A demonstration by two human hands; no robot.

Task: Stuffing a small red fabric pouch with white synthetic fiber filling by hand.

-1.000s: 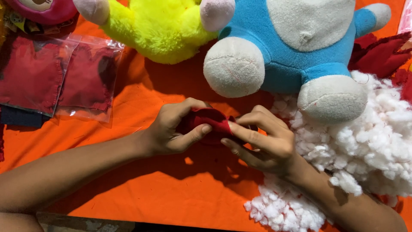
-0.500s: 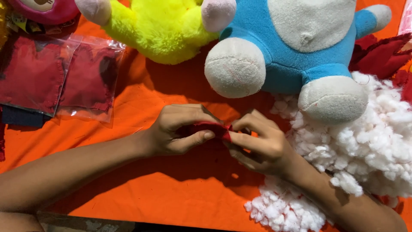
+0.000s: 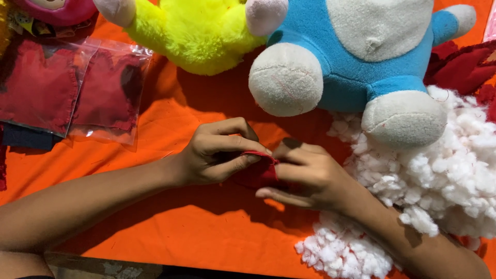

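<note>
A: Nearest the camera, two bare forearms reach in over the orange cloth that covers the counter. What has shifted in the last second?

B: The hands have drawn together. A second ago a strip of the red fabric piece showed between them; now the left hand and the right hand press close and most of it is covered. Only a red edge shows at the fingertips.

A: And the grip?

B: Both are closed on the red fabric piece, the left pinching its upper edge between thumb and forefinger, the right wrapped over it from the other side. It sits low over the cloth, at mid-frame. Judging by the tighter hold, the work on that small piece looks to be at a fine, fiddly stage.

A: Around the hands?

B: White stuffing lies heaped just beside the right wrist. Further back stand a blue plush toy with cream feet and a yellow plush toy.

A: Any packages?

B: At far left, two clear plastic bags lie flat, rectangular, each holding red fabric. A pink toy at the top left corner carries a small tag, too small to make out.
</note>
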